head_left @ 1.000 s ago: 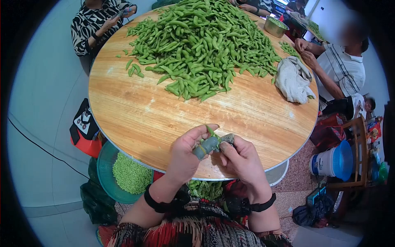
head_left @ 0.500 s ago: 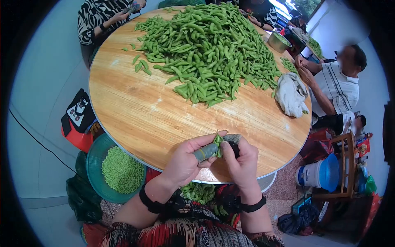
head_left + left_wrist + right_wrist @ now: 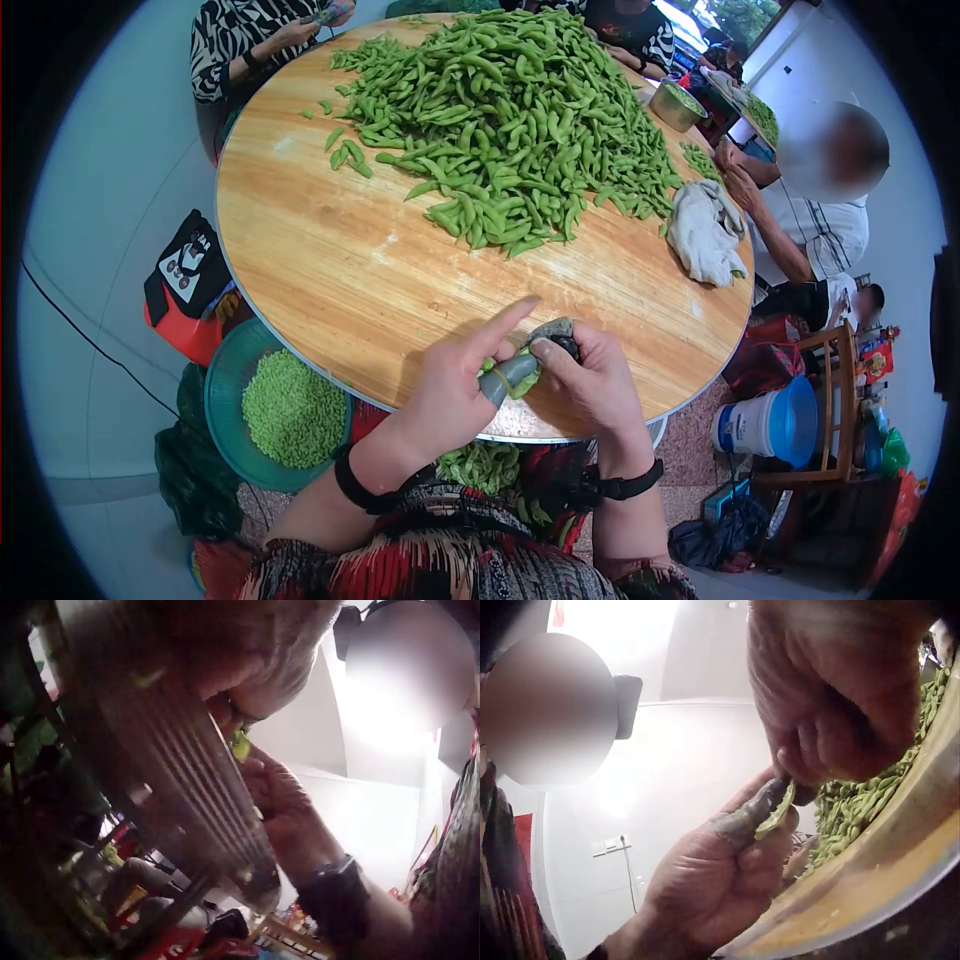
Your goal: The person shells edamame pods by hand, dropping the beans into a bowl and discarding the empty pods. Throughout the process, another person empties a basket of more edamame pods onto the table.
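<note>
Over the table's near edge, my left hand [image 3: 445, 385] holds a green edamame pod [image 3: 776, 814] between thumb and fingers, its index finger pointing out straight. A grey sleeve with a yellow band [image 3: 508, 380] covers the left thumb. My right hand [image 3: 605, 390] meets it from the right, thumb and curled fingers pinching the pod's other end. Dark wrapping [image 3: 560, 340] shows on a right fingertip. A large heap of edamame pods [image 3: 510, 130] covers the far part of the round wooden table [image 3: 330, 260].
Shelled beans fill a green basket [image 3: 222, 400] below left. Pods [image 3: 480, 465] lie below the table edge at my lap. A grey cloth [image 3: 705, 235] and a metal pot [image 3: 678, 105] are on the table's right side. Other people sit around it. A white bucket [image 3: 745, 428] stands right.
The left index finger has straightened away from the pod, and the left thumb has tilted down to the right. Both hands stay together near the table edge. The head view has shifted slightly.
</note>
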The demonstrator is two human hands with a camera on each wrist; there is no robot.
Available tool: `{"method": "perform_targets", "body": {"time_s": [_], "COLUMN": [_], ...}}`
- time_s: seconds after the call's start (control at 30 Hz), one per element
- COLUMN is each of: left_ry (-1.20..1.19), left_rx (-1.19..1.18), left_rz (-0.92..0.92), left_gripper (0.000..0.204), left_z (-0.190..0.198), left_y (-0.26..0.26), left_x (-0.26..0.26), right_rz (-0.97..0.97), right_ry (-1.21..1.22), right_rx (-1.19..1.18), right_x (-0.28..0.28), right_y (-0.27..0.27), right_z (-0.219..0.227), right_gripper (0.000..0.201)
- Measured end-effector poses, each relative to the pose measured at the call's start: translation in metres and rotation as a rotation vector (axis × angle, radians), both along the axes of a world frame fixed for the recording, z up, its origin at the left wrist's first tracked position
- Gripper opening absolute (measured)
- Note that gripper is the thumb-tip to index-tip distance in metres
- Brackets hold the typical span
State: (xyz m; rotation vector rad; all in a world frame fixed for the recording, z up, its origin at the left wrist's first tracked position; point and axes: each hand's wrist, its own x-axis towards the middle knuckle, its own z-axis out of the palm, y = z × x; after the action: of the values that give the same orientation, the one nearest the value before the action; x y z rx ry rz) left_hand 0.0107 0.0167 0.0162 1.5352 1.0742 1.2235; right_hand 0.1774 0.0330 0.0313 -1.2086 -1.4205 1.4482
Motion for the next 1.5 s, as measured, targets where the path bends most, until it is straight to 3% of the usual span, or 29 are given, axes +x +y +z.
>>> {"method": "perform_targets", "body": {"time_s": [0.07,0.13,0.17,0.23,0.3,0.37,0.4,0.43,0.47,0.5,0.53,0.57,0.63,0.73,0.87,0.97,1.03,1.07,1.1,1.13,1.17,1.2,1.27,1.37,1.5], "left_ry": [0.225,0.218,0.211,0.148,0.084,0.114,0.109,-0.137,-0.380,-0.384,-0.553,-0.720,-0.725,-0.816,-0.771,-0.733,-0.732,-0.848,-0.962,-0.979,-0.974,-0.981,-1.038,-0.881,-0.801], "left_rx": [0.318,0.406,0.490,0.433,0.369,0.334,0.335,0.097,-0.143,-0.141,-0.298,-0.457,-0.507,-0.526,-0.504,-0.500,-0.506,-0.590,-0.673,-0.688,-0.691,-0.641,-0.608,-0.491,-0.383], "left_rz": [-0.020,-0.050,-0.080,-0.030,0.017,0.061,0.061,0.020,-0.024,-0.027,-0.032,-0.038,-0.029,-0.002,0.050,0.021,0.008,-0.091,-0.190,-0.302,-0.298,-0.296,-0.218,-0.051,-0.050], "left_gripper": [0.044,0.046,0.048,0.038,0.028,0.021,0.021,0.015,0.008,0.008,0.004,0.008,0.018,0.016,0.012,0.022,0.028,0.031,0.035,0.029,0.029,0.025,0.014,0.015,0.020], "left_z": [-0.004,-0.010,-0.011,-0.008,-0.005,-0.004,-0.007,-0.012,-0.015,-0.014,-0.012,-0.010,-0.010,-0.003,-0.004,-0.001,0.000,-0.001,-0.002,-0.004,-0.009,-0.013,-0.013,-0.012,-0.014], "left_y": [0.002,0.000,-0.001,-0.001,0.000,0.001,0.001,0.000,0.002,0.003,0.004,0.005,0.007,0.011,0.008,0.005,0.003,0.003,0.004,0.004,0.004,0.003,0.001,-0.005,-0.009], "left_x": [-0.005,-0.009,-0.010,-0.007,-0.003,-0.002,-0.003,-0.005,-0.008,-0.013,-0.019,-0.024,-0.029,-0.033,-0.033,-0.028,-0.022,-0.020,-0.017,-0.015,-0.012,-0.009,-0.005,0.002,0.008], "right_rz": [0.037,-0.044,-0.045,-0.045,-0.079,-0.178,-0.124,-0.126,0.301,0.712,0.710,0.536,0.167,-0.002,0.128,0.255,0.232,0.306,0.308,0.275,0.238,0.328,0.333,0.354,0.307], "right_ry": [0.016,0.481,0.484,0.918,0.847,0.591,0.553,0.549,0.236,-0.094,-0.097,-0.338,-0.801,-0.898,-0.971,-0.902,-0.438,-0.194,-0.191,0.016,0.224,0.168,0.161,0.160,0.206], "right_rx": [-0.001,-0.447,-0.442,-0.593,-0.533,-0.409,-0.369,-0.365,-0.105,0.159,0.158,0.281,0.506,0.573,0.552,0.571,0.047,-0.114,-0.114,-0.322,-0.530,-0.443,-0.388,-0.316,-0.317], "right_x": [-0.003,-0.007,-0.009,-0.016,-0.018,-0.017,-0.006,0.007,0.022,0.028,0.026,0.022,0.013,0.000,-0.001,0.005,0.010,0.011,0.008,0.005,0.003,0.005,0.006,0.006,0.003], "right_y": [-0.002,-0.009,-0.011,-0.010,-0.008,-0.005,-0.001,0.006,0.016,0.026,0.038,0.053,0.079,0.106,0.102,0.082,0.064,0.051,0.038,0.025,0.015,0.008,-0.006,-0.020,-0.027], "right_z": [0.003,0.006,0.001,-0.008,-0.002,0.004,0.001,0.005,0.011,0.015,0.016,0.016,0.012,-0.005,-0.003,-0.004,-0.002,0.006,0.012,0.015,0.014,0.012,0.020,0.022,0.016], "right_gripper": [0.017,0.011,0.011,0.006,0.006,0.006,0.009,0.009,0.012,0.016,0.016,0.019,0.024,0.024,0.024,0.025,0.021,0.018,0.018,0.019,0.019,0.019,0.020,0.021,0.021]}}
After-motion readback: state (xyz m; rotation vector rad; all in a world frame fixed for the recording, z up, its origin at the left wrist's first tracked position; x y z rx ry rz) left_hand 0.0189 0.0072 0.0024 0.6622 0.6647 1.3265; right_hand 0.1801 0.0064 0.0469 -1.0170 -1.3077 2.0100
